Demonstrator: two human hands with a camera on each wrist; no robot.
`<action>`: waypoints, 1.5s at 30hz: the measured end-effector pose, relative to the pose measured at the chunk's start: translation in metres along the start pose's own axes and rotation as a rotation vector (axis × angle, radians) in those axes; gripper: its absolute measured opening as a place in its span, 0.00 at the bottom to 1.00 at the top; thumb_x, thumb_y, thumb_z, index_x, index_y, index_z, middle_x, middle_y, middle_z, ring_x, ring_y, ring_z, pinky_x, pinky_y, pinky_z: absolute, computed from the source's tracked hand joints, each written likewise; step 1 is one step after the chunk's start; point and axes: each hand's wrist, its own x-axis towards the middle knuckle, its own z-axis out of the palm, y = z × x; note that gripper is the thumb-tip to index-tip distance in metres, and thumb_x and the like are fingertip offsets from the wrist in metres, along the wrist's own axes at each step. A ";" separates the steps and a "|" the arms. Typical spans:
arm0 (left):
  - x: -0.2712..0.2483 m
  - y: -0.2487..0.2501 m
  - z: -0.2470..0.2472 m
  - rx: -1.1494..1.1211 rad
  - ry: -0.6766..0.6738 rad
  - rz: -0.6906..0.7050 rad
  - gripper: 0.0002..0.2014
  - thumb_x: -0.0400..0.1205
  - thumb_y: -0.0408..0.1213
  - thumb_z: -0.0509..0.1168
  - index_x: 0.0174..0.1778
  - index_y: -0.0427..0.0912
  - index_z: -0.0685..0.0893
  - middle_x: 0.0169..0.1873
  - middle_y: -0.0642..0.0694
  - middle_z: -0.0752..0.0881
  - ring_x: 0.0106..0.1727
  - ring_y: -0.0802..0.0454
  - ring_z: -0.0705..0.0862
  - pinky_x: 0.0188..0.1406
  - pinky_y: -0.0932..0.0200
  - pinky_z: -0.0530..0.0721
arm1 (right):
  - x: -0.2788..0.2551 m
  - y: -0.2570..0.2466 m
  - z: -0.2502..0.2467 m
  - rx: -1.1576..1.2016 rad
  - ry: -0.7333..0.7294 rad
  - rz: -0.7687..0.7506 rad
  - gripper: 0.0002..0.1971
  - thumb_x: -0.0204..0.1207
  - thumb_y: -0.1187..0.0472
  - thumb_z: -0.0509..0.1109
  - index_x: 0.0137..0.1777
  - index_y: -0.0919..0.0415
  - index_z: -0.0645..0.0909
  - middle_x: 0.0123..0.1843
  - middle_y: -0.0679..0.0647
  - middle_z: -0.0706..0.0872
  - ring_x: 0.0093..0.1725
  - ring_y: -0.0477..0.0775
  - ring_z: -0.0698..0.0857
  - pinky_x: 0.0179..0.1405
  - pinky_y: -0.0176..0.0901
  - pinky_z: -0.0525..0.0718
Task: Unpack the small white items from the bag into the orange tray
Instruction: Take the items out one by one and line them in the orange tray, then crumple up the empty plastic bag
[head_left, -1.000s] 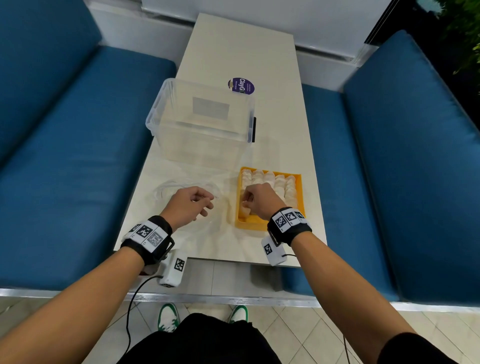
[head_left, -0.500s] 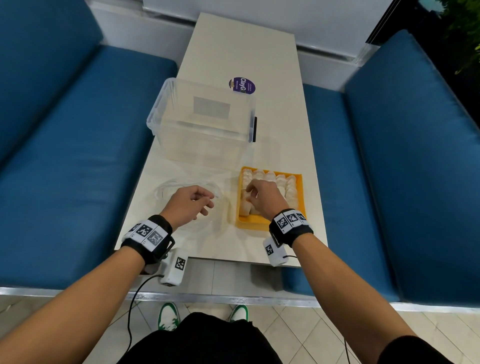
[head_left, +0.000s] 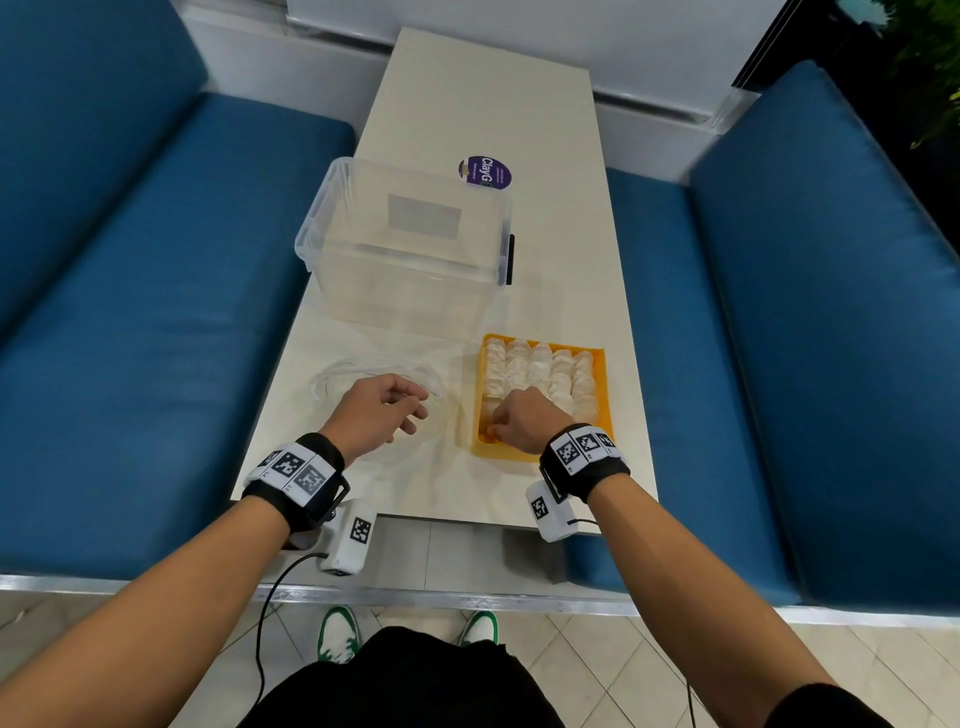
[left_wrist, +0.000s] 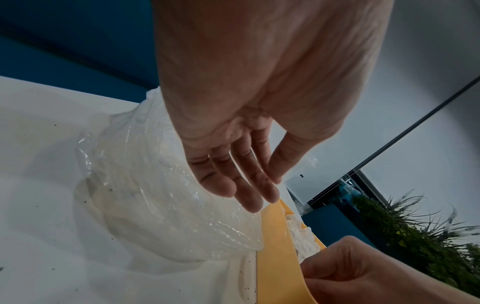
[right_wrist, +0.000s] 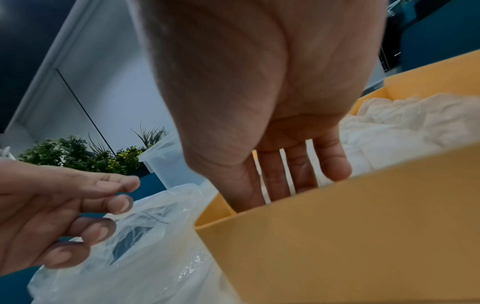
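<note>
1. Right hand (head_left: 522, 418) is down inside the near-left corner of the shallow orange plastic tray (head_left: 601, 384). Fingers hang straight in the right wrist view, tips hidden behind the tray wall, so can't tell if this grip still has an item.
2. Small white wrapped items (head_left: 540, 371) fill the tray in rows running toward the desk's far edge. Only the near-left patch under the hand looks unfilled.
3. Crumpled clear plastic bag (head_left: 332, 382) lies on the pale desk (head_left: 493, 104), touching the tray's left wall, near the desk's near-left corner.
4. Left hand (head_left: 376, 413) hovers over the bag's mouth, grip released, fingers loosely extended, holding nothing.
5. Key relation: the bag lies left of the right hand, across the tray wall. The left hand is nearer to it.
6. Can't tell whether any items remain in the bag. Task looks close to done.
</note>
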 end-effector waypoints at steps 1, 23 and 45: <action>0.000 0.000 0.000 0.001 0.000 0.001 0.07 0.87 0.34 0.66 0.55 0.46 0.89 0.44 0.49 0.95 0.41 0.52 0.91 0.38 0.54 0.83 | 0.000 -0.001 0.000 -0.001 -0.005 0.002 0.09 0.79 0.55 0.74 0.52 0.54 0.94 0.49 0.54 0.93 0.47 0.54 0.89 0.51 0.49 0.90; 0.012 0.007 -0.062 0.128 0.289 0.147 0.07 0.85 0.36 0.69 0.51 0.51 0.91 0.47 0.55 0.90 0.45 0.59 0.84 0.43 0.64 0.78 | 0.016 -0.060 -0.033 0.177 0.366 -0.218 0.06 0.79 0.59 0.73 0.50 0.57 0.90 0.44 0.51 0.91 0.44 0.50 0.86 0.49 0.42 0.83; 0.030 -0.038 -0.101 -0.089 0.248 -0.072 0.22 0.83 0.49 0.74 0.72 0.51 0.81 0.55 0.45 0.86 0.46 0.50 0.84 0.47 0.54 0.83 | 0.039 -0.119 0.012 0.436 0.292 0.127 0.19 0.78 0.65 0.66 0.69 0.61 0.78 0.39 0.59 0.88 0.37 0.60 0.90 0.34 0.45 0.86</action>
